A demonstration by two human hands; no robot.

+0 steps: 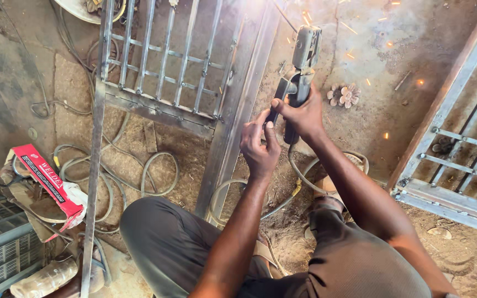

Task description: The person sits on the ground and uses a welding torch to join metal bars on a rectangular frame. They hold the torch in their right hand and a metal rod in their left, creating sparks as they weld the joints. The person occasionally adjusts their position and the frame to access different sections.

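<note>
A squatting worker gripped a welding electrode holder (300,77) over a grey steel grille frame (233,110) lying on the dirt floor — sparks (360,38) flew from the bright point near the frame's top edge. The right hand (305,116) was clenched around the holder's handle, while the left hand (259,148) pinched its lower end between thumb and fingers. A red carton (48,185) lay by coiled hoses (139,171), well to the left — a second grille (459,160) lay at right.
</note>
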